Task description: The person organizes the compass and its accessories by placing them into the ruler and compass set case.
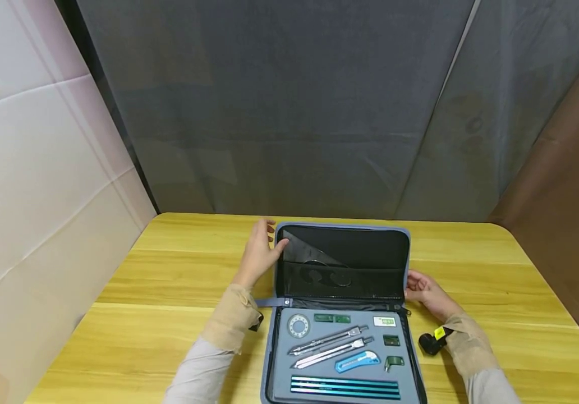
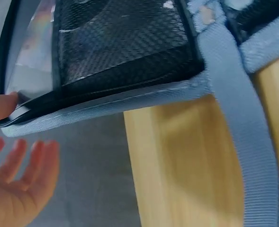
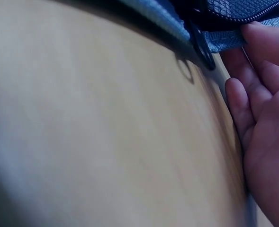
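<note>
A blue-grey zip case lies unfolded on the table, its lid raised at the far side. My left hand is at the lid's left edge; its thumb touches the inner rim, while the other fingers are spread apart from the fabric. On the right, my right hand pinches the lid's zipped edge between thumb and fingers, close to the zip pull. In the grey tray are two silver compasses, a blue utility knife, several dark teal pencils and a white ring-shaped piece.
Small green pieces and a white eraser-like block also sit in the tray. A fabric strap sticks out left of the hinge. The wooden table ends at a grey curtain behind.
</note>
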{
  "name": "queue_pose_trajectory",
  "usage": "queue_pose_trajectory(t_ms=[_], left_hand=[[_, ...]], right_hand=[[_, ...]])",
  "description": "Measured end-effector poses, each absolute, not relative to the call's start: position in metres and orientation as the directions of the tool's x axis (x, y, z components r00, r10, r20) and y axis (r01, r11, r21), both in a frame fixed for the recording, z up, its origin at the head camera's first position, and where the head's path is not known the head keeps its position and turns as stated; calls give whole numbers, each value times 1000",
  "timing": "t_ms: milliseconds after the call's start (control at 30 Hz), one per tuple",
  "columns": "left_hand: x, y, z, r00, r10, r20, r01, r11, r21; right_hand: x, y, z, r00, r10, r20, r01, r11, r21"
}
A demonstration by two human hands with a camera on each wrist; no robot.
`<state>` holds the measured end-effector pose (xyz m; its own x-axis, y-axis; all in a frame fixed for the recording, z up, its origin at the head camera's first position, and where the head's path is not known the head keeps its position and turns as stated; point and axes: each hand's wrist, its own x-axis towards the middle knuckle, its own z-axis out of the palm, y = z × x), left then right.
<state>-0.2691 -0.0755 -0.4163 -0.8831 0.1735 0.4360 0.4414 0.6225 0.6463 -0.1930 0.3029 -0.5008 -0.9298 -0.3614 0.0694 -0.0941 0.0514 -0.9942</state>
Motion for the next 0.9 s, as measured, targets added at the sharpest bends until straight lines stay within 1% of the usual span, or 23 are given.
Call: queue_pose_trajectory(t_ms=[100,200,267,333,400,567,667,767,900], left_hand=[[-270,-77,-412,-886,196,420,448,595,667],[-270,-79,-409,-881,221,418,464,573,675],[-269,-81,-409,-877,241,416,476,554,683],[-268,-85,-409,-870,265,416,491,530,691],[-266,-88,-407,-865,290,411,503,493,710],[-259,-95,-401,-866,354,354,474,352,807],[-253,-98,-396,-851,408,329,471,320,822],[-245,-102,-393,-826,463,321,493,317,811],[-234,-109,-388,-784,522,336,540,308,783]], right_hand=[[-197,302,-496,-939,-344,18,-72,146,-987],[-200,301,-489,-948,-317,-26,-70,288,-955],[-199,301,-483,-953,-303,-16,-103,375,-921],[-197,301,-477,-954,-300,12,-147,435,-888],[-194,301,-471,-953,-299,45,-183,452,-873],[-187,299,-455,-940,-325,103,-222,353,-909],[-182,299,-444,-928,-351,125,-250,338,-907],[-175,299,-432,-916,-367,160,-317,419,-851],[-166,301,-420,-883,-417,214,-428,531,-731]])
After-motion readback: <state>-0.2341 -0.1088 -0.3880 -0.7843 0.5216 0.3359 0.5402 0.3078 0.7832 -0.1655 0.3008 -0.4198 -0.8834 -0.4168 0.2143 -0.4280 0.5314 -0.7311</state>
